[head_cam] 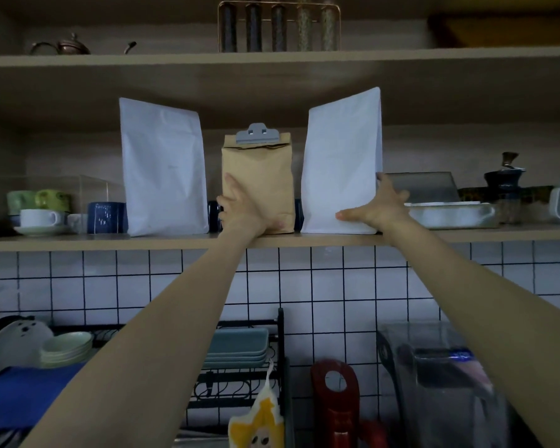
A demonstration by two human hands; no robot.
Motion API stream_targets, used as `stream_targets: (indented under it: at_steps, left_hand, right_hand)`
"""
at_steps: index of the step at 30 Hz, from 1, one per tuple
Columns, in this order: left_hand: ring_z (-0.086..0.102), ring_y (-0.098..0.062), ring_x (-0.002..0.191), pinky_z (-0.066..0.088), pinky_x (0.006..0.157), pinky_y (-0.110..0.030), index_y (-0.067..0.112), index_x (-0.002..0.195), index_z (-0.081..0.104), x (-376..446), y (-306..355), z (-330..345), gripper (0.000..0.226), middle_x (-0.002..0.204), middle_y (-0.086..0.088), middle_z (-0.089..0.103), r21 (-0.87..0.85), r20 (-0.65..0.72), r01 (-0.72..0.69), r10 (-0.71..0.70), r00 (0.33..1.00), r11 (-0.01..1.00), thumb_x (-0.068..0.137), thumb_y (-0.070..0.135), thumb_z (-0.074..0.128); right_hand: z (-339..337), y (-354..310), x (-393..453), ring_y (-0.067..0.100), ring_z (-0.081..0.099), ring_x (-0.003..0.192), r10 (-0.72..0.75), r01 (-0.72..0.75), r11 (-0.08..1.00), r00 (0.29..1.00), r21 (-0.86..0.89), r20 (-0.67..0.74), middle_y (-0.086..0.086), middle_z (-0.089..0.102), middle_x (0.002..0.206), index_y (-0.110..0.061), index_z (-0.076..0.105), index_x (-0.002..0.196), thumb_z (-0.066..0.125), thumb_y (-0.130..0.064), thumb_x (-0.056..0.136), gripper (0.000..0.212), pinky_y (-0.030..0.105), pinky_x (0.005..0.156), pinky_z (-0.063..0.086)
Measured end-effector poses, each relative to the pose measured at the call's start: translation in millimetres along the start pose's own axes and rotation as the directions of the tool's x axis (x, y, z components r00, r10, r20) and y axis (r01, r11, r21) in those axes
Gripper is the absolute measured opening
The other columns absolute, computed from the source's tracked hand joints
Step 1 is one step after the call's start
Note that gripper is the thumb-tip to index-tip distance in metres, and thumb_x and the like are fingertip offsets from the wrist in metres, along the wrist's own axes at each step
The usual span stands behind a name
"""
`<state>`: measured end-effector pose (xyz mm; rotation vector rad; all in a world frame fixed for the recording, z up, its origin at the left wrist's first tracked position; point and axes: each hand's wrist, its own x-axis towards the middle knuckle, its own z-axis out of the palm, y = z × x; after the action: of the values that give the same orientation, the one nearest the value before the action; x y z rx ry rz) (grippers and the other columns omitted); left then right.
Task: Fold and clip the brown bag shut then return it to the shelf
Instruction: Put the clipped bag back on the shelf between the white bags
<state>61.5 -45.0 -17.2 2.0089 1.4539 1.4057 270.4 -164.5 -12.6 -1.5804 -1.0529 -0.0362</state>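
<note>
The brown bag (258, 185) stands upright on the shelf (110, 243), top folded over and pinned by a grey clip (257, 134), right between two tall white pouches. Left hand (244, 210) is on it, grip wrapped around the bag's lower left edge, fingers up the side, thumb across the front near the base. Right hand (379, 206) is spread wide, open palm pressed against the right white pouch (341, 163), fingers around its right edge, clasping nothing. The left white pouch (162, 169) stands just beside the bag. A white baking dish (451, 215) lies to the right.
</note>
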Motion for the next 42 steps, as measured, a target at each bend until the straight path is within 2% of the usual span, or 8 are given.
stream_targets:
  at_steps: [6, 12, 18, 22, 29, 35, 38, 42]
  left_hand:
    - [0.031, -0.045, 0.144, 0.037, 0.114, -0.061, 0.027, 0.157, -0.026, -2.0, 1.8, -1.9, 0.160, 0.159, -0.021, 0.015, 0.005, 0.002, 0.006, -0.006, 1.000, 1.000, 0.058, 0.041, 0.099]
    - [0.031, -0.046, 0.144, 0.039, 0.112, -0.061, 0.028, 0.156, -0.028, -0.5, 1.3, -0.5, 0.162, 0.159, -0.022, 0.012, 0.024, -0.002, 0.010, -0.010, 1.000, 1.000, 0.056, 0.045, 0.099]
    - [0.033, -0.044, 0.144, 0.038, 0.114, -0.060, 0.029, 0.154, -0.029, 1.7, 0.6, -1.5, 0.164, 0.160, -0.021, 0.010, 0.036, 0.016, 0.013, -0.014, 1.000, 0.999, 0.054, 0.046, 0.099]
    - [0.031, -0.040, 0.146, 0.035, 0.117, -0.059, 0.027, 0.154, -0.032, 3.6, 1.4, -7.7, 0.167, 0.163, -0.018, 0.003, 0.057, 0.072, 0.009, -0.013, 0.997, 0.998, 0.053, 0.041, 0.101]
    - [0.029, -0.041, 0.147, 0.034, 0.117, -0.060, 0.028, 0.155, -0.030, -0.1, -2.2, -7.8, 0.161, 0.163, -0.020, 0.003, 0.040, 0.066, -0.019, 0.017, 0.998, 0.999, 0.060, 0.033, 0.100]
    - [0.034, -0.042, 0.144, 0.038, 0.114, -0.059, 0.029, 0.155, -0.031, -4.6, -4.7, -13.4, 0.155, 0.162, -0.019, 0.009, 0.060, 0.080, -0.032, 0.027, 0.996, 0.998, 0.065, 0.039, 0.096]
    - [0.032, -0.043, 0.145, 0.033, 0.115, -0.058, 0.024, 0.160, -0.019, -7.6, -11.3, -14.0, 0.140, 0.161, -0.020, 0.020, 0.115, -0.018, -0.100, 0.103, 0.995, 0.988, 0.072, 0.051, 0.087]
    - [0.047, -0.040, 0.131, 0.041, 0.104, -0.052, 0.012, 0.151, 0.027, -7.2, -34.2, -31.4, 0.088, 0.143, -0.018, 0.043, 0.264, -0.235, -0.222, 0.286, 0.929, 0.939, 0.087, 0.055, 0.069]
  right_hand:
    - [-3.8, 3.4, 3.0, 0.031, 0.045, 0.139, -0.031, 0.028, 0.998, 0.998, 0.060, 0.048, 0.012, 0.043, 0.153, -0.015, 0.032, 0.154, 0.094, -0.007, 0.066, 0.107, 0.044, 0.118, 0.037]
    - [1.3, 5.6, 5.9, 0.031, 0.050, 0.133, -0.040, 0.041, 0.999, 0.997, -0.022, 0.059, 0.011, 0.051, 0.145, -0.011, 0.033, 0.150, 0.089, -0.007, 0.073, 0.095, 0.036, 0.105, 0.042]
    - [3.9, 2.2, 5.0, 0.035, 0.052, 0.127, -0.021, 0.041, 0.983, 0.994, -0.177, 0.112, 0.019, 0.045, 0.146, -0.012, 0.008, 0.158, 0.090, -0.011, 0.073, 0.118, 0.039, 0.094, 0.045]
    - [4.6, -3.8, 8.0, 0.039, 0.050, 0.133, -0.002, 0.036, 0.970, 0.990, -0.240, 0.140, 0.022, 0.039, 0.155, -0.015, -0.019, 0.160, 0.092, -0.012, 0.072, 0.142, 0.043, 0.105, 0.044]
    - [15.9, 0.3, 15.7, 0.038, 0.040, 0.143, 0.006, 0.028, 0.976, 0.988, -0.217, 0.155, 0.019, 0.032, 0.161, -0.010, -0.010, 0.160, 0.092, -0.011, 0.071, 0.136, 0.047, 0.117, 0.036]
    - [20.8, 5.2, 10.3, 0.039, 0.049, 0.134, -0.087, 0.109, 0.970, 0.990, -0.217, 0.111, 0.020, 0.045, 0.151, -0.017, -0.015, 0.160, 0.093, -0.015, 0.071, 0.140, 0.046, 0.110, 0.043]
    - [25.2, 6.9, 4.8, 0.038, 0.039, 0.140, -0.244, 0.228, 0.940, 0.969, -0.253, -0.032, 0.020, 0.036, 0.156, -0.020, -0.004, 0.162, 0.088, -0.024, 0.078, 0.125, 0.051, 0.111, 0.041]
    - [40.3, 3.7, -6.1, 0.039, 0.033, 0.141, -0.485, 0.383, 0.812, 0.863, -0.441, -0.144, 0.018, 0.032, 0.157, -0.020, 0.025, 0.158, 0.072, -0.030, 0.092, 0.082, 0.052, 0.111, 0.036]
